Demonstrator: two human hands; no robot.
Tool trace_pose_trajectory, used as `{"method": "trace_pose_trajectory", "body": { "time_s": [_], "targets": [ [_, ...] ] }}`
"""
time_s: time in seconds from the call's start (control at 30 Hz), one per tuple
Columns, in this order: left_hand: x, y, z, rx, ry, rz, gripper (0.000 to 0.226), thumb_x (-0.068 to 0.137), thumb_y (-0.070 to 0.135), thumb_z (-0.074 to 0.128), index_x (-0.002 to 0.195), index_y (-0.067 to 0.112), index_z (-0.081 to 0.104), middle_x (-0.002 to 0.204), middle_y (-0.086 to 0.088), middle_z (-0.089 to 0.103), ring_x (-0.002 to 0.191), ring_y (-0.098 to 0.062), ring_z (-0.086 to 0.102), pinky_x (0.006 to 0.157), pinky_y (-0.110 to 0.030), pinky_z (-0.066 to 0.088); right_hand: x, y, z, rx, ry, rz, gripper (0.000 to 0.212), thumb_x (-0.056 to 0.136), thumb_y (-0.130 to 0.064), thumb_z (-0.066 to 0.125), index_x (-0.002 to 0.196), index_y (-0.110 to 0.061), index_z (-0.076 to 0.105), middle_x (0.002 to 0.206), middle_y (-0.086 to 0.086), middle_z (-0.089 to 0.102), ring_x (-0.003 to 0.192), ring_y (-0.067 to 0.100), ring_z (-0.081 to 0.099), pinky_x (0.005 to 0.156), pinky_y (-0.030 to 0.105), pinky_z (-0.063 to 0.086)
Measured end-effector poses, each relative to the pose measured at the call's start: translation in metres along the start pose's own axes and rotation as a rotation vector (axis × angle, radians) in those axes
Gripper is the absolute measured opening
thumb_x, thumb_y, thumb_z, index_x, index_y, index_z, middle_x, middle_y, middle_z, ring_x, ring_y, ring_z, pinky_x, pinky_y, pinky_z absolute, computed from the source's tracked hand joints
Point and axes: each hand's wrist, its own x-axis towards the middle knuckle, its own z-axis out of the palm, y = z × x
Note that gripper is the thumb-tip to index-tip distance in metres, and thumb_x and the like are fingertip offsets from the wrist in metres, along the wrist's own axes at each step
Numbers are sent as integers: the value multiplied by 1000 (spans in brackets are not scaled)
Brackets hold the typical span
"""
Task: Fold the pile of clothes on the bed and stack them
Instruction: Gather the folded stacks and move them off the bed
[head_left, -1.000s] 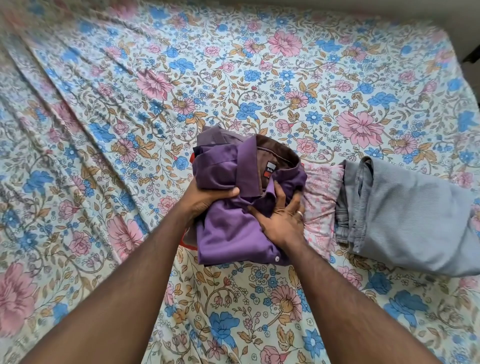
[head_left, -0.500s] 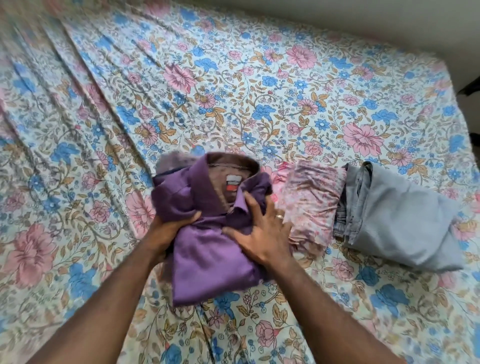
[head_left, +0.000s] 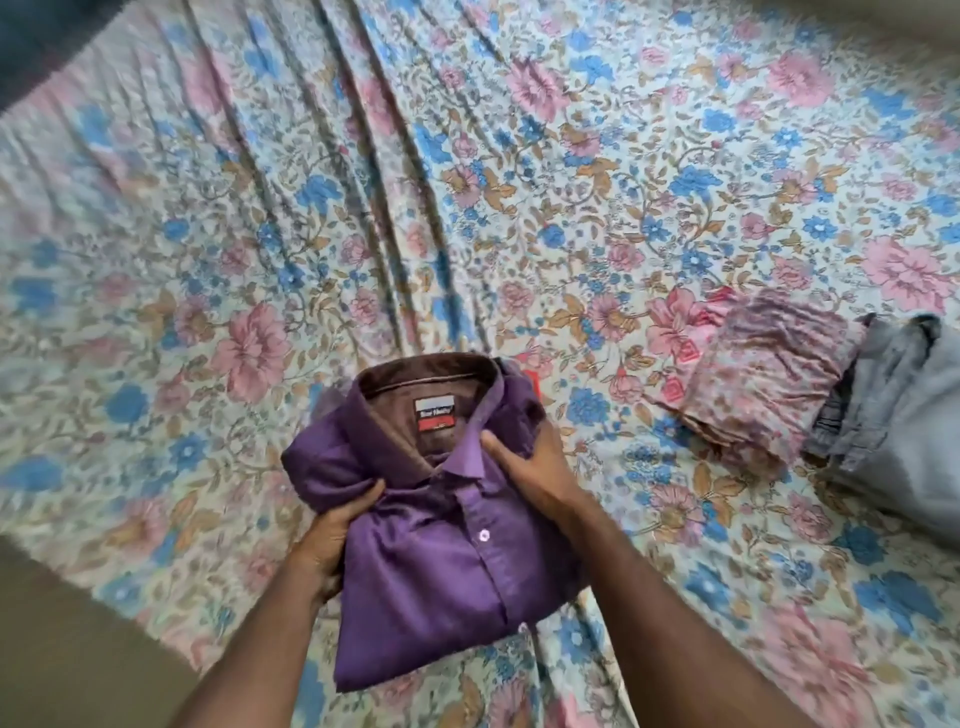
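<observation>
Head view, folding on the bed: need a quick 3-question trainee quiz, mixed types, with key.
1. True or false: the purple shirt is held by one hand only.
2. Multiple choice: which folded item lies nearest the purple shirt, on its right in the picture? A) grey trousers B) pink patterned garment C) a white towel
3. Fill in: the shirt's collar points ____ from the person.

Key:
1. False: the left hand grips the left edge and the right hand grips near the collar.
2. B
3. away
</observation>
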Motion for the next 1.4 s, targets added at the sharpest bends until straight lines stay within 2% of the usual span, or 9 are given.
{"method": "trace_pose_trajectory", "body": {
  "time_s": [0.1, 0.17, 0.37, 0.57, 0.8, 0.93, 1.07, 1.2, 1.4],
  "targets": [
    [-9, -4, -8, -2, -12, 49, 48, 59, 37, 92, 90, 3, 79, 96, -15, 77, 79, -23, 75, 78, -36, 57, -13, -9, 2, 43, -77, -40, 59, 85, -51, 78, 132, -28, 51, 132, -4, 62, 109, 4, 62, 95, 13, 47],
    [-7, -9, -14, -18, 20, 35, 44, 72, 32, 79, 103, 0, 74, 106, -19, 75, 85, -25, 75, 83, -38, 54, -21, -11, -6, 29, -125, -37, 64, 91, -46, 73, 143, -30, 40, 128, -9, 55, 107, 4, 55, 85, 3, 40],
    [-31, -46, -47, -37, 49, -30, 88, 29, 44, 102, 104, 3, 78, 113, -20, 73, 100, -30, 73, 92, -40, 52, -50, 17, 8, 104, -259, 44, 70, 76, -62, 81, 133, -58, 40, 134, -15, 61, 117, 5, 64, 97, 29, 55],
    [-75, -100, -65, -174, 96, -10, 36, 73, 33, 84, 96, 6, 81, 111, -17, 74, 97, -29, 74, 80, -35, 56, -88, 41, 33, 196, -353, 27, 73, 75, -62, 82, 139, -50, 48, 134, -16, 65, 117, 5, 66, 95, 28, 54],
    [-159, -175, -87, -353, 196, 47, 45, 84, 32, 67, 118, 2, 70, 117, -20, 72, 102, -30, 71, 87, -36, 55, -157, 61, 53, 246, -579, 108, 60, 86, -32, 82, 140, -25, 57, 129, 5, 71, 119, 23, 68, 103, 47, 53],
    [-230, -235, -106, -501, 324, 89, 44, 83, 30, 68, 116, 1, 71, 116, -21, 72, 100, -30, 72, 90, -38, 52, -214, 55, 76, 123, -717, 64, 48, 86, -33, 81, 131, -28, 63, 124, 0, 73, 115, 17, 70, 96, 38, 57],
    [-296, -283, -117, -683, 462, 192, 47, 82, 29, 69, 119, 0, 69, 116, -20, 72, 101, -29, 72, 86, -35, 55, -257, 43, 115, -85, -881, -40, 74, 74, -56, 87, 138, -36, 57, 129, -4, 71, 120, 19, 67, 105, 47, 51],
    [-367, -316, -135, -809, 507, 359, 35, 87, 27, 61, 111, 3, 72, 106, -19, 75, 90, -26, 75, 75, -29, 61, -323, 12, 166, -144, -1047, -70, 47, 88, -30, 80, 131, -20, 65, 116, -3, 76, 113, 19, 70, 93, 36, 59],
    [-462, -374, -166, -911, 712, 604, 49, 86, 32, 70, 126, 5, 68, 126, -18, 69, 118, -31, 66, 107, -42, 48, -432, -27, 228, -157, -1292, -209, 69, 74, -45, 88, 133, -17, 66, 126, 5, 72, 122, 24, 66, 104, 45, 52]
  ]
}}
